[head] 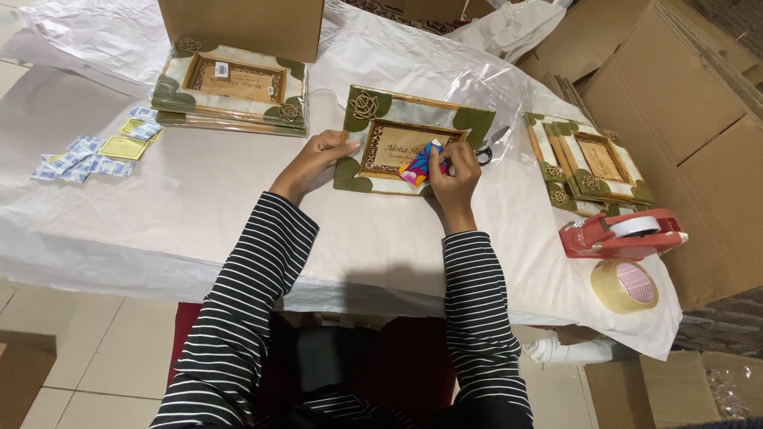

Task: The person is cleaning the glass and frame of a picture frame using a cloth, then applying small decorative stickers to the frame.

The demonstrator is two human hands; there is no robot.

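Note:
A decorated picture frame [373,111] with green corners and rope rosettes lies flat on the paper-covered table [199,206], partly under clear plastic wrap. My left hand [314,159] rests on the frame's left edge, fingers curled against it. My right hand [455,176] presses a bright multicoloured cloth [420,165] onto the frame's lower middle glass. Both arms wear black-and-white striped sleeves.
A stack of similar frames [230,87] sits at the back left below a cardboard box [238,24]. Two more frames [588,163] lie at the right, with scissors [489,147], a red tape dispenser [620,234] and a tape roll [625,286]. Small sachets [95,155] lie at the left.

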